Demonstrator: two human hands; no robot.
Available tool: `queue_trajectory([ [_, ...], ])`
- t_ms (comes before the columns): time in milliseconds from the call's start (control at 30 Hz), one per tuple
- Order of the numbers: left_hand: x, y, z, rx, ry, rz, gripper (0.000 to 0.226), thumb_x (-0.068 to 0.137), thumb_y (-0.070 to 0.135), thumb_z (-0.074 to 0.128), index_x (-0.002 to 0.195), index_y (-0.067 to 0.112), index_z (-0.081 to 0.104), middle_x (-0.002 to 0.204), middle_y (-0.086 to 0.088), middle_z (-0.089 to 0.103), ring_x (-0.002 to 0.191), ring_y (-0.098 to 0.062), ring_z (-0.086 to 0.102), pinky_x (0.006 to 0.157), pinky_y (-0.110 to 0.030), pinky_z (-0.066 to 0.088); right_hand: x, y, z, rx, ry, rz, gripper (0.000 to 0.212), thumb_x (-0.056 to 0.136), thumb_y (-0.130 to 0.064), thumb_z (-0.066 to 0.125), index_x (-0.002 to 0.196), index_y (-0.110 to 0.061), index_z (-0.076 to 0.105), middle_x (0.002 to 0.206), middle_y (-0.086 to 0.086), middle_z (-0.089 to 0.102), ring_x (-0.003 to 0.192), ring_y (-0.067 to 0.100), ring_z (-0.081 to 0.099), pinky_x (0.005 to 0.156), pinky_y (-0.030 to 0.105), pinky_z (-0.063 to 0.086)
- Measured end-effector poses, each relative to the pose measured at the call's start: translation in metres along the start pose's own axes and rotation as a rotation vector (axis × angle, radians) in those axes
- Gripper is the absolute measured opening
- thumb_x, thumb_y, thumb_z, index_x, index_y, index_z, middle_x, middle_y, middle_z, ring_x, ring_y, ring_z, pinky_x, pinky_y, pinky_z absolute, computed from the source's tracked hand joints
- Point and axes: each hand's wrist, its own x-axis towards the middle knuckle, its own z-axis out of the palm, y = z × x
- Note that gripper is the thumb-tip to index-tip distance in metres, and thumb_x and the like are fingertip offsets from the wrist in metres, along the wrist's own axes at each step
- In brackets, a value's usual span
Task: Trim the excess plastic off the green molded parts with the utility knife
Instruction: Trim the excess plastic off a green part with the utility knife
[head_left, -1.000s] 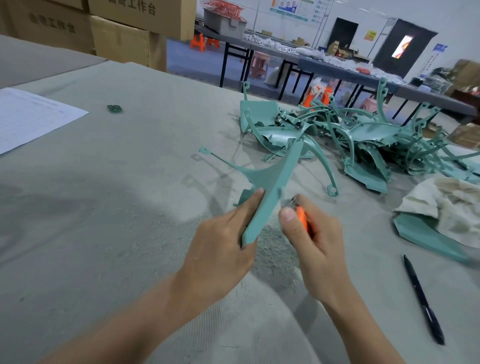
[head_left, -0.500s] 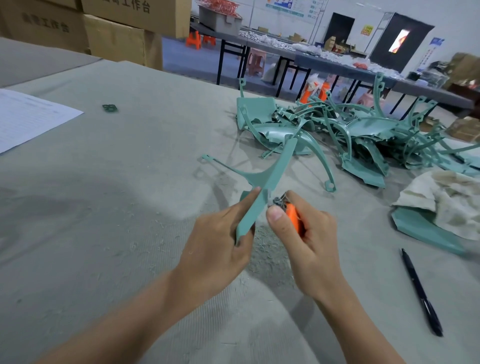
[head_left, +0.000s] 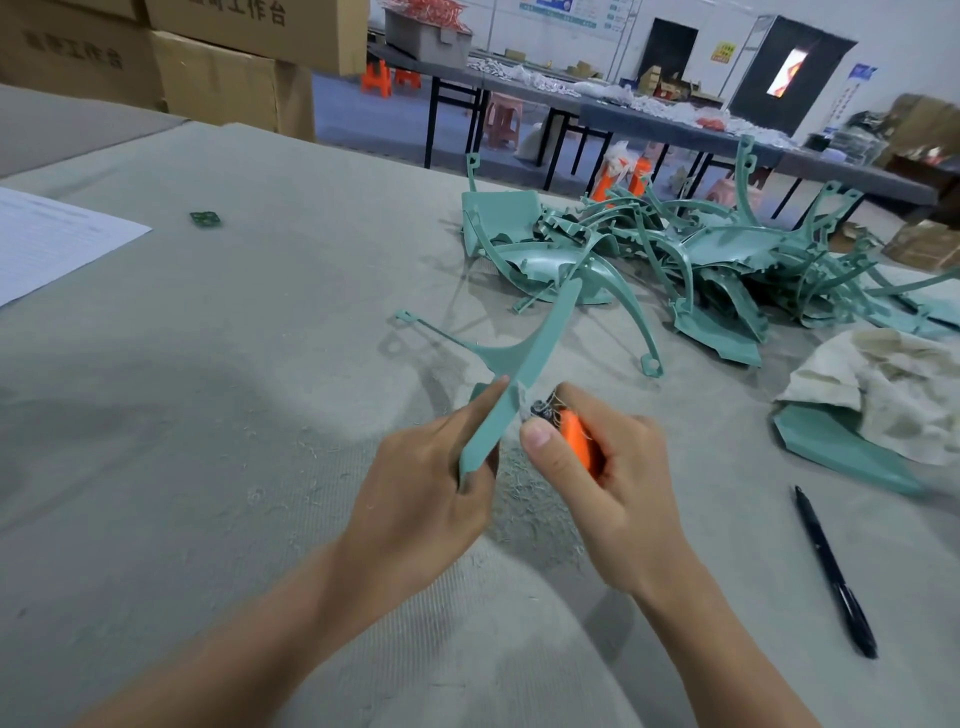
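Note:
My left hand (head_left: 426, 499) grips the lower end of a green molded part (head_left: 519, 364), held edge-up above the table, with a thin arm reaching left to a small loop. My right hand (head_left: 597, 478) grips an orange utility knife (head_left: 579, 441). Its tip lies against the part's right edge just above my left fingers, and my right thumb presses beside the blade. Pale shavings cling at the contact spot. A pile of more green molded parts (head_left: 701, 270) lies farther back on the right.
The grey felt-covered table (head_left: 234, 364) carries a heap of shavings (head_left: 530, 499) under my hands, a black pen (head_left: 831, 571) at right, a white cloth (head_left: 893, 389) over a green part, paper (head_left: 47, 239) at left and a small green chip (head_left: 205, 219). Cardboard boxes (head_left: 223, 67) stand behind.
The knife has slid down along the part's edge toward my left fingers. The part has tilted slightly and both hands have shifted a little.

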Motion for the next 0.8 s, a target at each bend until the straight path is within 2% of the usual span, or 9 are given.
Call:
queue_trajectory([
  [100, 0.000, 0.001, -0.001, 0.008, 0.009, 0.001, 0.012, 0.082, 0.002, 0.056, 0.092, -0.003, 0.051, 0.050, 0.023, 0.034, 0.045, 0.008, 0.038, 0.048, 0.002, 0.024, 0.001, 0.001, 0.000, -0.023, 0.031, 0.041, 0.050, 0.094, -0.055, 0.050, 0.062, -0.020, 0.035, 0.050, -0.002, 0.029, 0.043, 0.010, 0.029, 0.047, 0.027, 0.027],
  [200, 0.000, 0.001, -0.002, 0.019, -0.019, -0.002, 0.011, 0.084, 0.006, 0.056, 0.091, -0.002, 0.059, 0.051, 0.023, 0.032, 0.043, -0.001, 0.035, 0.047, -0.002, 0.025, 0.001, 0.003, -0.001, -0.014, 0.055, 0.081, 0.053, 0.094, -0.059, 0.049, 0.062, -0.020, 0.033, 0.052, 0.004, 0.028, 0.044, 0.015, 0.028, 0.046, 0.032, 0.027],
  [300, 0.002, 0.003, -0.005, 0.029, -0.027, 0.013, 0.011, 0.084, 0.005, 0.057, 0.091, -0.003, 0.062, 0.053, 0.026, 0.031, 0.045, -0.008, 0.040, 0.046, -0.004, 0.027, 0.002, 0.003, 0.000, -0.017, 0.072, 0.093, 0.054, 0.093, -0.063, 0.048, 0.062, -0.022, 0.032, 0.052, 0.004, 0.029, 0.045, 0.014, 0.028, 0.045, 0.030, 0.026],
  [400, 0.001, 0.005, -0.005, 0.015, -0.042, 0.054, 0.011, 0.080, 0.001, 0.061, 0.089, -0.003, 0.063, 0.053, 0.027, 0.032, 0.047, -0.007, 0.038, 0.046, -0.004, 0.026, 0.006, 0.004, -0.005, 0.017, 0.119, 0.109, 0.053, 0.093, -0.062, 0.048, 0.063, -0.022, 0.034, 0.054, 0.004, 0.031, 0.046, 0.016, 0.029, 0.044, 0.036, 0.027],
  [500, -0.001, 0.004, -0.003, -0.029, -0.076, 0.075, 0.032, 0.076, -0.002, 0.063, 0.107, 0.000, 0.068, 0.053, 0.029, 0.033, 0.047, -0.003, 0.033, 0.044, -0.004, 0.024, 0.010, 0.009, -0.014, 0.060, 0.192, 0.162, 0.054, 0.091, -0.059, 0.050, 0.064, -0.015, 0.035, 0.058, 0.012, 0.031, 0.051, 0.035, 0.032, 0.044, 0.045, 0.028],
  [633, -0.001, 0.003, -0.004, -0.049, -0.147, 0.139, 0.048, 0.074, -0.004, 0.064, 0.122, 0.003, 0.064, 0.064, 0.026, 0.033, 0.050, -0.003, 0.035, 0.044, -0.007, 0.028, 0.011, 0.012, -0.023, 0.071, 0.234, 0.185, 0.055, 0.090, -0.057, 0.051, 0.063, -0.012, 0.037, 0.057, 0.014, 0.033, 0.053, 0.038, 0.034, 0.047, 0.046, 0.028],
  [667, -0.001, 0.002, -0.004, -0.051, -0.158, 0.152, 0.049, 0.073, -0.005, 0.064, 0.122, 0.002, 0.063, 0.066, 0.024, 0.034, 0.050, -0.002, 0.035, 0.044, -0.008, 0.030, 0.012, 0.013, -0.025, 0.075, 0.247, 0.196, 0.056, 0.090, -0.057, 0.051, 0.064, -0.010, 0.037, 0.058, 0.016, 0.034, 0.053, 0.037, 0.034, 0.047, 0.045, 0.027],
  [733, -0.001, 0.002, -0.004, -0.054, -0.163, 0.176, 0.054, 0.071, -0.007, 0.065, 0.124, 0.001, 0.061, 0.067, 0.020, 0.040, 0.052, 0.001, 0.035, 0.044, -0.010, 0.034, 0.013, 0.016, -0.031, 0.106, 0.277, 0.219, 0.058, 0.089, -0.056, 0.051, 0.066, -0.004, 0.039, 0.059, 0.017, 0.034, 0.052, 0.027, 0.034, 0.048, 0.034, 0.027],
  [800, -0.003, 0.001, -0.001, -0.056, -0.148, 0.203, 0.060, 0.066, -0.013, 0.069, 0.124, -0.001, 0.060, 0.074, 0.012, 0.060, 0.059, 0.006, 0.038, 0.048, -0.010, 0.039, 0.014, 0.020, -0.038, 0.141, 0.318, 0.236, 0.063, 0.089, -0.055, 0.051, 0.068, 0.003, 0.038, 0.060, 0.014, 0.033, 0.053, 0.015, 0.035, 0.049, 0.021, 0.028],
])
